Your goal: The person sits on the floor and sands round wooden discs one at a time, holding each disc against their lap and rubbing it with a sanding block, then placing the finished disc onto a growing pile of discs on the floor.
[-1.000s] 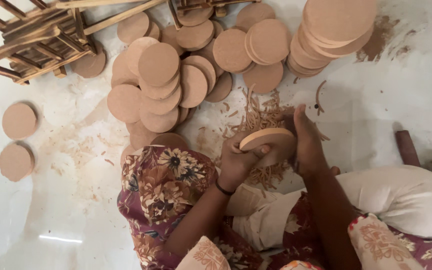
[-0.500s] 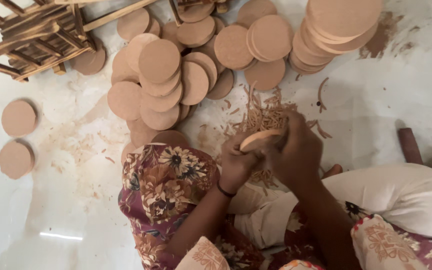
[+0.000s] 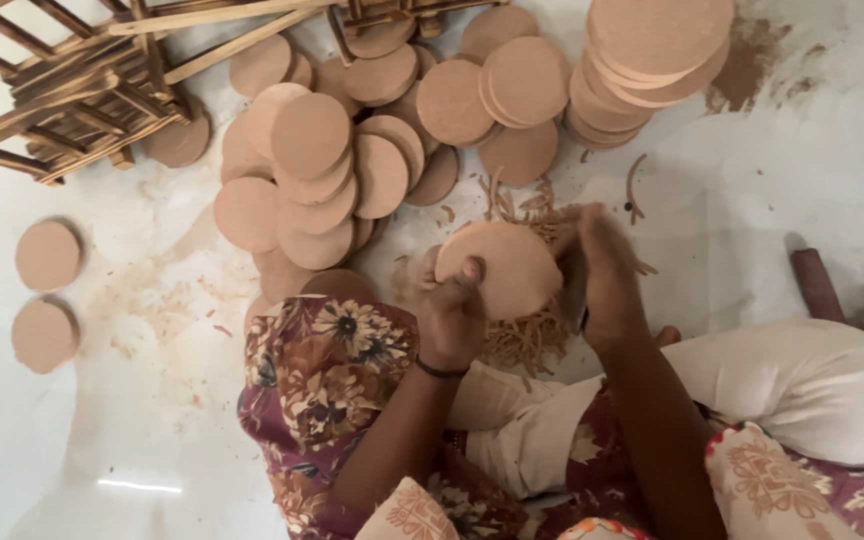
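Observation:
My left hand point(image 3: 452, 315) grips a round brown wooden disc point(image 3: 507, 268) by its near left edge, its flat face turned up toward the camera. My right hand point(image 3: 602, 265) is at the disc's right rim, blurred, and whether it holds anything I cannot tell. Under the disc lies a heap of thin wood shavings point(image 3: 527, 340) on the white floor. I sit on the floor with a knee in floral cloth point(image 3: 327, 370) at the left and a cream-clad leg point(image 3: 812, 385) at the right.
Many loose brown discs point(image 3: 322, 170) overlap on the floor ahead, with a tall stack point(image 3: 652, 50) at the top right. Two single discs point(image 3: 47, 255) lie far left. A dark wooden slatted frame point(image 3: 82, 90) stands top left. A brown rod point(image 3: 817, 285) lies at the right.
The disc was held edge-on half a second ago; now its flat face is turned up. My right hand has shifted from over the disc to its right rim.

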Demonstrator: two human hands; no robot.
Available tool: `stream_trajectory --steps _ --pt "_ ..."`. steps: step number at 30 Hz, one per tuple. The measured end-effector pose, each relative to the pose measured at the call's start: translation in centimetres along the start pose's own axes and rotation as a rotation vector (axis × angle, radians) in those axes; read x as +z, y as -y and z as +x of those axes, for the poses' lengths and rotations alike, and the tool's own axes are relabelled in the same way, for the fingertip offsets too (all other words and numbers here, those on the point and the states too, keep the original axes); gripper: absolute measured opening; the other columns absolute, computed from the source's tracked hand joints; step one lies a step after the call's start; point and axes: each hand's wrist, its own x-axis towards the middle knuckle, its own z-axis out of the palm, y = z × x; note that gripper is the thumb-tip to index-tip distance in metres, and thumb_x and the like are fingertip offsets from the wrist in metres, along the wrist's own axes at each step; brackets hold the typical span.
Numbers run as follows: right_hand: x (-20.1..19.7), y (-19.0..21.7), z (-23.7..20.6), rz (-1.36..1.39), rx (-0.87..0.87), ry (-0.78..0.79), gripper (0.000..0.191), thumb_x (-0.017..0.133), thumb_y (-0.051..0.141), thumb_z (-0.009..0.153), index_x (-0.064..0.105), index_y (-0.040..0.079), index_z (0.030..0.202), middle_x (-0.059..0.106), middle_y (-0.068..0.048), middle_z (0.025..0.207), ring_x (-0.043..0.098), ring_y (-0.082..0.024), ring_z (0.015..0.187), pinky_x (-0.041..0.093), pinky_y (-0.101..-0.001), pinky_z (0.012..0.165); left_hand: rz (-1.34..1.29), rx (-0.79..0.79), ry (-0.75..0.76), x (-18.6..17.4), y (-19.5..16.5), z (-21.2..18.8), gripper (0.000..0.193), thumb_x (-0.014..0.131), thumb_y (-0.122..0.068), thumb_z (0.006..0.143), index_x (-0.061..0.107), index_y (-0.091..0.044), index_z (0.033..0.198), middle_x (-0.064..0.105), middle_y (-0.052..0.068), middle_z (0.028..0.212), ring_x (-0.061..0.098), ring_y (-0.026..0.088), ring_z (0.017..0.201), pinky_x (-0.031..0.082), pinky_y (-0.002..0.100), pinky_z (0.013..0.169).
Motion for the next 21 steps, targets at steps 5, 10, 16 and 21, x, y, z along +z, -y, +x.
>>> stream_trajectory --steps 5,10,16,21 --pt "0.4 -2.5 -0.9 -0.513 -0.714 -0.127 0.054 0.057 0.032 0.113 0.043 -0.003 0.15 0.059 -0.007 0.11 0.055 -0.017 0.093 0.05 -0.0359 0.085 0.116 -0.006 -0.087 1.2 -0.7 0.4 0.029 0.069 -0.011 0.096 0.063 0.006 0.119 0.07 0.01 0.109 0.067 0.018 0.099 0.055 0.034 0.091" --pt "0.6 -4.5 -0.7 -0.804 -0.584 -0.284 0.044 0.051 0.035 0.11 0.055 -0.002 0.133 0.066 -0.009 0.103 0.063 -0.022 0.09 0.052 -0.0362 0.083 0.174 -0.056 -0.106 2.1 0.4 -2.1 0.03 0.07 -0.009 0.095 0.062 0.005 0.12 0.07 0.009 0.11 0.065 0.017 0.099 0.054 0.031 0.09" --pt "0.0 -1.5 0.5 -0.018 -0.037 -0.009 0.051 0.05 0.047 0.11 0.063 -0.002 0.118 0.069 -0.014 0.106 0.066 -0.027 0.097 0.054 -0.041 0.087 -0.032 -0.047 0.001 1.6 1.2 -1.2 0.034 0.078 -0.001 0.096 0.062 0.009 0.124 0.067 0.01 0.11 0.064 0.019 0.099 0.054 0.035 0.095" --pt "-0.4 -0.1 0.5 0.171 0.25 0.07 0.061 0.045 0.055 0.099 0.064 -0.001 0.114 0.075 -0.015 0.101 0.071 -0.027 0.091 0.058 -0.0403 0.082 -0.069 -0.162 -0.082 1.9 0.8 -0.9 0.031 0.069 -0.01 0.096 0.06 0.004 0.122 0.069 0.012 0.113 0.068 0.022 0.102 0.056 0.039 0.094"
